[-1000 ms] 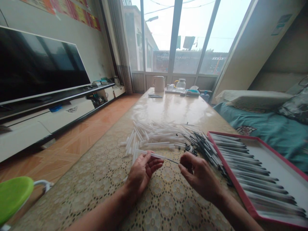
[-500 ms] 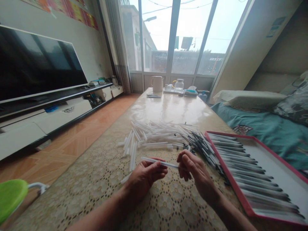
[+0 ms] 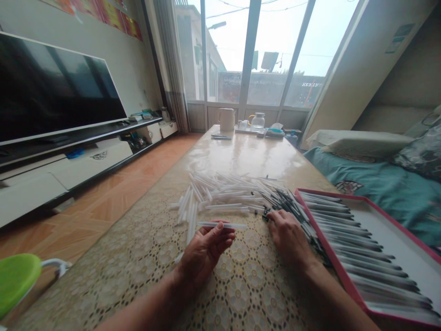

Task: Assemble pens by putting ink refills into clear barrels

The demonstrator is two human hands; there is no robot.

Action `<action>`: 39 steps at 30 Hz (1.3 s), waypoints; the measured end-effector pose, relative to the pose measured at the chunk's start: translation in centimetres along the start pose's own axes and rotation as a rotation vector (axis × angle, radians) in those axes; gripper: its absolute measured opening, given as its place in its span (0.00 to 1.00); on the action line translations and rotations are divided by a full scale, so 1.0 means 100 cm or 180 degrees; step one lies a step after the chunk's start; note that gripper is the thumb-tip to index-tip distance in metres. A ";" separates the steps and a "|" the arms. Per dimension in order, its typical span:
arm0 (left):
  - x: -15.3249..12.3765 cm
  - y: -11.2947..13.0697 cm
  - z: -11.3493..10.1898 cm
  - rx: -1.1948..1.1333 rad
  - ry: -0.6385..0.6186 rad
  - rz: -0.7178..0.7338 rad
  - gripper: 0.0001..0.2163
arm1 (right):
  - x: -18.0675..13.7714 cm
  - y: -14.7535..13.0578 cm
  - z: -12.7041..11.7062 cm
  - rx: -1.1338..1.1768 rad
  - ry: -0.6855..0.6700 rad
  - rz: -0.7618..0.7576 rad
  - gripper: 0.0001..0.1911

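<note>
My left hand (image 3: 210, 246) is closed around a slim white translucent pen barrel (image 3: 237, 225), thumb on top, the tube lying level above the table. To the right, my right hand (image 3: 288, 234) is palm down with its fingers curled together at a cluster of small black plugs (image 3: 265, 214). Its fingertips are partly hidden, so whatever they pinch does not show. Just beyond it lies a heap of thin dark pen refills (image 3: 287, 202). Loose white pen barrels (image 3: 223, 191) are strewn across the table ahead of both hands.
A red-rimmed box (image 3: 344, 280) at the right holds a row of pens with dark ends. A patterned cover lies on the table (image 3: 237, 294). At its far end stand a cream jug (image 3: 226, 120) and a glass pitcher (image 3: 258, 121). A green stool (image 3: 17, 282) is at left.
My right hand has left the right end of the pen barrel and moved right and down to the black plugs. My left hand, still holding the barrel, has shifted slightly left.
</note>
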State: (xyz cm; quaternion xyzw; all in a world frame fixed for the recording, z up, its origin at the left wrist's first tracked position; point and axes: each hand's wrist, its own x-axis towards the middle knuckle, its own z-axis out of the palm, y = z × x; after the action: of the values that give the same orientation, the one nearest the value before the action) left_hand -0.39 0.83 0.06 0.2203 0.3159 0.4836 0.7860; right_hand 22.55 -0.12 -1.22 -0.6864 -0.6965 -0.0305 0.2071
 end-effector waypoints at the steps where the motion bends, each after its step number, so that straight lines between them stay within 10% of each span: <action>1: 0.000 -0.001 0.000 0.0049 0.0004 -0.0008 0.04 | 0.000 -0.001 -0.001 0.0013 -0.0024 -0.0021 0.09; 20: 0.003 -0.006 -0.001 0.0400 -0.0025 0.0099 0.05 | -0.020 -0.043 -0.020 0.2498 -0.0402 0.0045 0.02; 39: 0.005 -0.006 -0.001 0.0558 -0.0138 0.0066 0.10 | -0.023 -0.051 -0.013 0.3342 -0.0430 0.0453 0.08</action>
State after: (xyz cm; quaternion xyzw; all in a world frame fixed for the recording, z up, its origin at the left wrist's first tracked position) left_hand 0.08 1.00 -0.60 0.3020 0.3376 0.4574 0.7653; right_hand 17.82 -3.02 0.43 -0.5364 -0.5815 0.3805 0.4789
